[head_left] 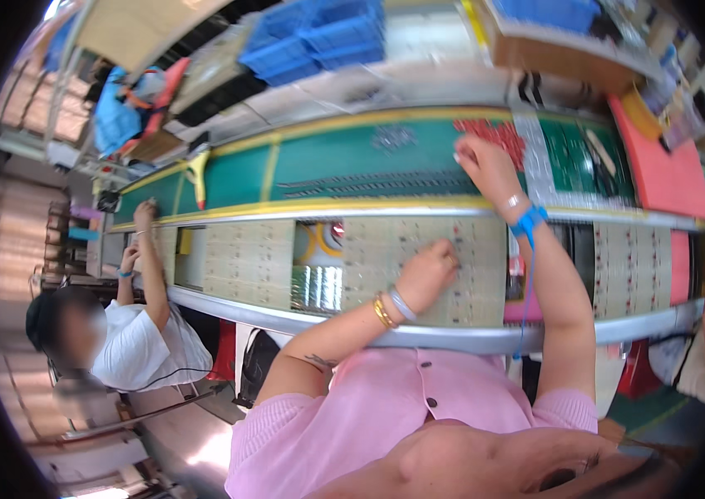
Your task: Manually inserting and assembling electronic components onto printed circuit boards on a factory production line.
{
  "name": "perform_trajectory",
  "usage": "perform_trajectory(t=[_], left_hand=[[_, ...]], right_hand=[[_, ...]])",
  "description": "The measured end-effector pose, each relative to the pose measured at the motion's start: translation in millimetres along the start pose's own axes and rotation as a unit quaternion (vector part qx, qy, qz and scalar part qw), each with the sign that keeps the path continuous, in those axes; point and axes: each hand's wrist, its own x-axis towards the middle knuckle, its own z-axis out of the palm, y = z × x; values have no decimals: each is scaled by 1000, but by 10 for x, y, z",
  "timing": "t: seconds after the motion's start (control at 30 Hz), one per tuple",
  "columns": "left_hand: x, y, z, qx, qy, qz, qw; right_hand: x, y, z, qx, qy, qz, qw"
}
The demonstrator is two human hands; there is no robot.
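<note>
My left hand (427, 273) is over a pale circuit board panel (377, 249) dotted with small parts. Its fingers are curled together, and whatever they hold is too small to make out. Farther off, my right hand (485, 170) hangs at the near left edge of a pile of small red components (510, 140) on the green mat (327, 154). The thumb and fingers of that hand come together in a pinch; anything between them is hidden. A blue wrist strap (529, 220) with a coiled cord circles my right wrist.
Black component strips (369, 183) and a clear-looking pile of small parts (394, 137) lie on the mat. A yellow tool (198, 175) stands left. More panels (248, 258) line the rail. Blue bins (315, 37) sit behind. Co-workers (149, 349) work at both sides.
</note>
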Motion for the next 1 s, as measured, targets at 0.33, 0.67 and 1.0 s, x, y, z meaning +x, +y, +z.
perform_trajectory(t=[0.33,0.67,1.0], left_hand=[[174,-336,-851,-36,52,-85,994],[904,-1428,-1069,3,118,-120,986],[1073,-1582,-1101,31,53,-140,988]], right_hand=[[-520,-357,-296,121,-101,66,985],[-921,-511,-332,184,-136,137,964],[-1162,-500,-112,47,-147,71,986]])
